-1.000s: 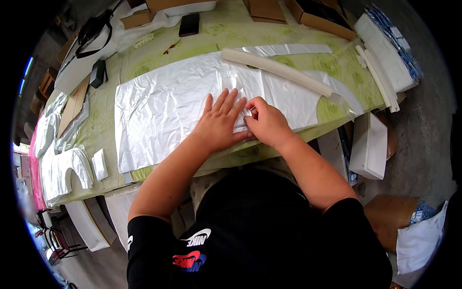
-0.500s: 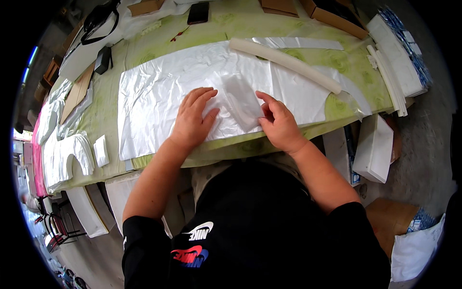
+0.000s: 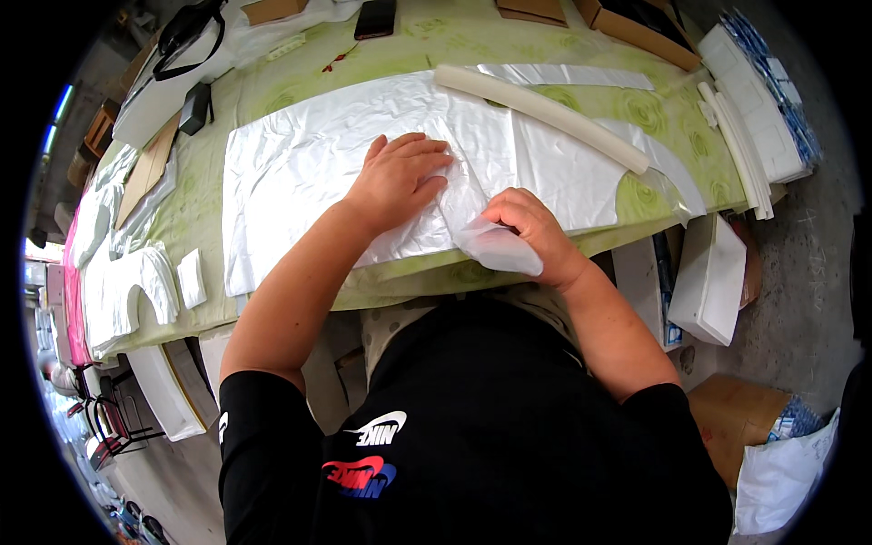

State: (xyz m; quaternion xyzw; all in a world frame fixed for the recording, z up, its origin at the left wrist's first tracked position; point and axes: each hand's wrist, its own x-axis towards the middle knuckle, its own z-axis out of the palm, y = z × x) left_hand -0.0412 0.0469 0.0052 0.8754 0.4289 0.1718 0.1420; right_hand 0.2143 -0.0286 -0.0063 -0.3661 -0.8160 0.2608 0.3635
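Note:
A wide sheet of white, shiny plastic film [image 3: 309, 182] covers the middle of the table before me. On it lies a translucent folded plastic piece, perhaps a bag [image 3: 495, 250], whose near end is lifted and curled at the table's front edge. My right hand [image 3: 536, 227] pinches this piece between thumb and fingers. My left hand [image 3: 400, 180] rests palm down with fingers stretched out, on the film at the piece's left side. Beyond my right hand, a long cream-coloured roll [image 3: 545, 118] lies slantwise across the film.
A green patterned cloth [image 3: 391, 62] covers the table. At the back are a dark phone [image 3: 375, 19] and a cardboard box [image 3: 636, 34]. Folded white plastic pieces [image 3: 136, 286] lie at the left. White rods [image 3: 738, 150] lean at the right edge, near a white box [image 3: 704, 280] below.
My right hand has closed on the translucent piece and pulled its near end toward me and up. My left hand has moved right and flattened on the film.

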